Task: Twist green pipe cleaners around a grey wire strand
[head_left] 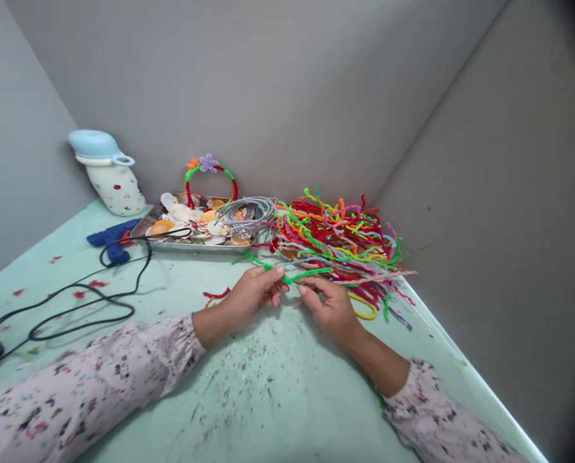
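Observation:
A green pipe cleaner runs between my two hands over the middle of the table. My left hand is closed on it, thumb on top, and a green end sticks out past the fingers toward the tray. My right hand pinches near its middle, thumb and forefinger together, with the other green end pointing right above the knuckles. The fingertips of both hands are close together. Just beyond the right hand lies a large heap of coloured pipe cleaners.
A metal tray of shells stands at the back, with coiled grey wire and a decorated hoop. Farther left are a blue glue gun, its black cable and a white bottle. Walls enclose the table.

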### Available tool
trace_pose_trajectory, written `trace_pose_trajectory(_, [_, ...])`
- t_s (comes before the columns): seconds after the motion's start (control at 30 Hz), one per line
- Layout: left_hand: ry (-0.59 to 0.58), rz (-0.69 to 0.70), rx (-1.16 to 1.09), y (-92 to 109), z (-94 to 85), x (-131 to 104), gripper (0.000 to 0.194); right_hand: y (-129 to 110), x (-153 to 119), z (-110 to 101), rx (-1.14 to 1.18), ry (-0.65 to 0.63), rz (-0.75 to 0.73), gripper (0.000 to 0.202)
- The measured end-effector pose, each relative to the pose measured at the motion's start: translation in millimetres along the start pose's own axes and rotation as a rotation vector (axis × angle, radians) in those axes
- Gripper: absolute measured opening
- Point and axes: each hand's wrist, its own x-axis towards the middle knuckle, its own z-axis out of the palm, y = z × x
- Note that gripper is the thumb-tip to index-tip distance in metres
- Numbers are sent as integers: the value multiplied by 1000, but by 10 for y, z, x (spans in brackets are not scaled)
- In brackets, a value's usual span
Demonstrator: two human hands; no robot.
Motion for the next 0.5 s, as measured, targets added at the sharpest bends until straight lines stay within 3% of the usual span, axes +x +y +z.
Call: trace_pose_trajectory(0.5, [-14, -16, -4, -9, -26, 8, 29, 9, 38, -10, 22, -27, 102, 15])
